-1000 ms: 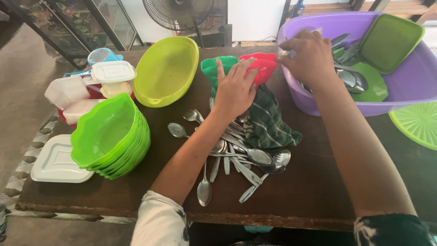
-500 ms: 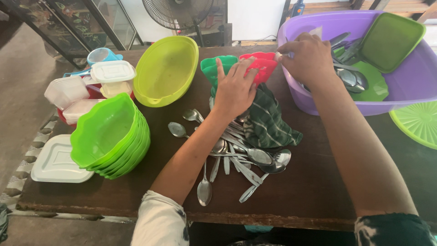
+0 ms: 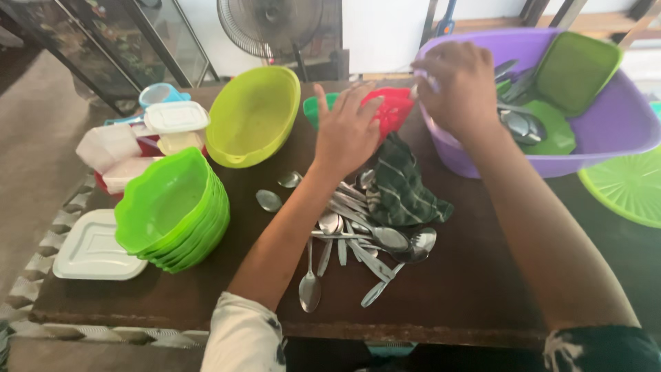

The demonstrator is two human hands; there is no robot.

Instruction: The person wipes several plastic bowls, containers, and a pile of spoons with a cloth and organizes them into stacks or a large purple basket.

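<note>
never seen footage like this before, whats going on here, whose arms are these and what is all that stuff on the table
There is no machine here. The camera sits on a person's head and looks down, so both arms are that person's own.

The left hand rests on a dark green striped cloth and red and green plastic pieces. The right hand reaches into a purple basin holding cutlery and green lids; it seems to pinch something small, too blurred to name.

On the brown table lie a heap of metal spoons, stacked green bowls, a yellow-green bowl and white lidded boxes.
</note>
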